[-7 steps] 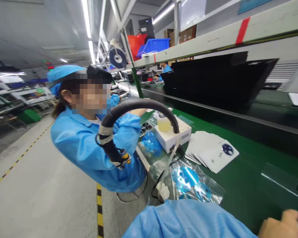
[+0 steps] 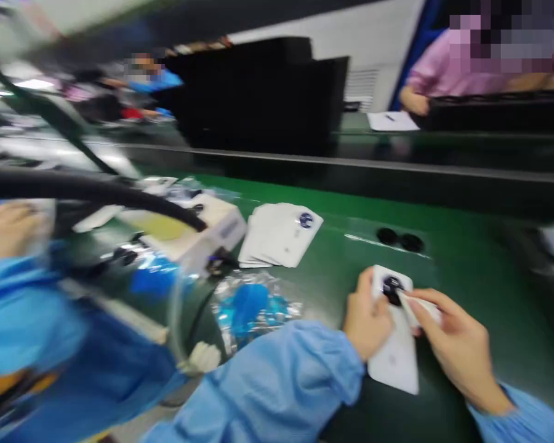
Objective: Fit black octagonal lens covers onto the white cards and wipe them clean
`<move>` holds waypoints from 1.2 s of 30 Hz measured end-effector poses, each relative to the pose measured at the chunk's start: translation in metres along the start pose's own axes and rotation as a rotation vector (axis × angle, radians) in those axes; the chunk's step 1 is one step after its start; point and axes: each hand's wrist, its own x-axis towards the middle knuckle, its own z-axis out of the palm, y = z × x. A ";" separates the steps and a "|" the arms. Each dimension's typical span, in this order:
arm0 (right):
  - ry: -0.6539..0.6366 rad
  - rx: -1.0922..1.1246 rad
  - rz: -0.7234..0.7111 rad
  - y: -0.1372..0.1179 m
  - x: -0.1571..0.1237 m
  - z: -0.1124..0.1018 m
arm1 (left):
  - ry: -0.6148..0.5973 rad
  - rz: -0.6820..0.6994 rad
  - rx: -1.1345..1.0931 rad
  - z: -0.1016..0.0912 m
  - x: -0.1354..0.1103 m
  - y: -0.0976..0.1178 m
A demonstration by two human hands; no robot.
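Left hand (image 2: 367,320) grips one white rectangular panel (image 2: 393,357) over the green desk (image 2: 471,261), long axis near-to-far, dark camera ring (image 2: 391,287) toward the far edge; right hand (image 2: 461,344) pinches one white strip (image 2: 409,309) at the ring; beyond, two black round discs (image 2: 412,243)

Your rectangular white panel (image 2: 393,363) looks smooth and satiny — your light-blue cloth sleeve (image 2: 281,372) creased, the clear plastic bag (image 2: 286,307) crinkled and glossy.

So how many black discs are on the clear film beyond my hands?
2: the left disc and the right disc, side by side on the clear film; none appear hidden.
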 end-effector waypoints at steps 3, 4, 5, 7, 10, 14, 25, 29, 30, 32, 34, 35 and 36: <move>-0.035 0.009 -0.093 -0.007 0.000 0.005 | -0.013 0.049 -0.090 -0.001 0.002 -0.005; -0.014 0.000 -0.153 -0.008 0.003 0.007 | -0.039 0.021 -0.112 -0.003 0.002 -0.004; -0.016 -0.013 -0.192 -0.009 0.005 0.009 | -0.071 -0.012 -0.123 -0.004 0.001 -0.002; -0.030 -0.034 -0.256 -0.010 0.008 0.009 | -0.107 -0.056 -0.101 -0.007 -0.002 0.003; -0.090 -0.056 -0.266 -0.011 0.007 0.005 | -0.123 -0.064 -0.018 -0.007 -0.008 0.007; -0.145 -0.083 -0.271 -0.009 0.005 0.002 | -0.122 -0.027 0.097 -0.005 -0.012 0.004; -0.122 -0.192 -0.301 -0.009 0.007 0.004 | -0.133 0.029 0.177 -0.006 -0.012 0.004; -0.116 -0.212 -0.284 -0.010 0.007 0.004 | -0.146 0.013 0.156 -0.005 -0.011 0.004; -0.124 -0.213 -0.295 -0.010 0.007 0.004 | -0.144 0.010 0.163 -0.005 -0.011 0.004; -0.136 -0.219 -0.314 -0.010 0.006 0.004 | -0.138 0.008 0.181 -0.005 -0.011 0.004; -0.139 -0.240 -0.310 -0.011 0.006 0.004 | -0.137 0.015 0.191 -0.006 -0.012 0.004; -0.141 -0.253 -0.305 -0.011 0.005 0.004 | -0.137 0.019 0.193 -0.006 -0.012 0.004; -0.147 -0.269 -0.302 -0.011 0.005 0.004 | -0.139 0.023 0.194 -0.006 -0.012 0.003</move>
